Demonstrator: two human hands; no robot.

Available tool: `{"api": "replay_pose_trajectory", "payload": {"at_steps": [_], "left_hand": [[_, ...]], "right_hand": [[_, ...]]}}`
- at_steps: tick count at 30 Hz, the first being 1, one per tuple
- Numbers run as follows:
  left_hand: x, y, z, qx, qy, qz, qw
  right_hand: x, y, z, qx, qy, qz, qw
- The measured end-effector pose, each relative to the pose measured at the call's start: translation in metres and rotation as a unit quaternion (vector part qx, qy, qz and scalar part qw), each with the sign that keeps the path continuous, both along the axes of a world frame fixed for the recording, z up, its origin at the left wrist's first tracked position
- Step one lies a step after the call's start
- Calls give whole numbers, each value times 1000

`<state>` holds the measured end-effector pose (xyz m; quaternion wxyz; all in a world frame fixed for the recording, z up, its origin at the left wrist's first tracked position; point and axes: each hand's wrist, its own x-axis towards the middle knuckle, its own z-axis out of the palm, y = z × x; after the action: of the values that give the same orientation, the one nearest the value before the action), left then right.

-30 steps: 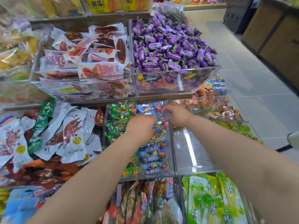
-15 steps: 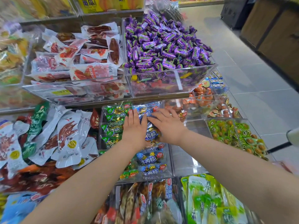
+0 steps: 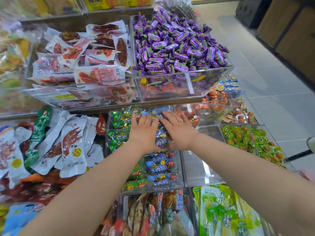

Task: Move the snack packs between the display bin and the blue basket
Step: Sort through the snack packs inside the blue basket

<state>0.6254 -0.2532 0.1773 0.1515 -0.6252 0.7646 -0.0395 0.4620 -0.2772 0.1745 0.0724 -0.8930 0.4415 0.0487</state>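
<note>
A clear acrylic display bin (image 3: 181, 169) on the lower shelf holds small blue snack packs (image 3: 161, 168) on its right side and green snack packs (image 3: 117, 135) on its left. My left hand (image 3: 143, 132) lies flat on the packs with straight fingers pointing away from me. My right hand (image 3: 179, 129) lies flat beside it, fingers spread and angled to the upper left. A blue pack shows in the gap between the two wrists. Neither hand grips a pack. No blue basket is in view.
Above the bin, a shelf carries purple candies (image 3: 173, 46) and red meat packs (image 3: 88, 55). An acrylic compartment (image 3: 201, 166) holding no packs sits right of the bin, then green-wrapped snacks (image 3: 250, 140). White pouches (image 3: 59, 143) lie left. Tiled floor (image 3: 272, 86) is at the right.
Both hands went from curled around packs deep in the bin to flat and spread on top of the packs, drawn slightly nearer. The view shifted a little.
</note>
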Motion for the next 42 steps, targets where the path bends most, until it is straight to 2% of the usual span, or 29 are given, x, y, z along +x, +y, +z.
{"api": "replay_pose_trajectory", "payload": {"at_steps": [3,8,22,25,28,31,33,38,42], "left_hand": [[3,-8,4,-2,-28,-19,999],[3,-17,1,74,39,-24,996],[8,-11,-5,60,-2,-8,998],[8,-12,1,82,9,5,997],[12,-10,7,95,39,17,995],[13,-6,12,95,73,20,993],[11,-2,15,75,85,18,993],[5,14,15,34,94,-1,995],[-3,26,7,30,60,-14,998]], "right_hand": [[0,-8,5,14,13,-4,1000],[8,-13,5,10,28,-5,1000],[13,-9,9,9,57,-32,998],[8,-7,6,44,12,-43,998],[-3,4,1,46,-77,-49,995],[-12,20,-5,33,-230,-92,968],[-18,30,-8,32,-294,-144,944],[-30,49,-14,68,-324,-237,913],[-34,60,-19,75,-294,-241,922]]}}
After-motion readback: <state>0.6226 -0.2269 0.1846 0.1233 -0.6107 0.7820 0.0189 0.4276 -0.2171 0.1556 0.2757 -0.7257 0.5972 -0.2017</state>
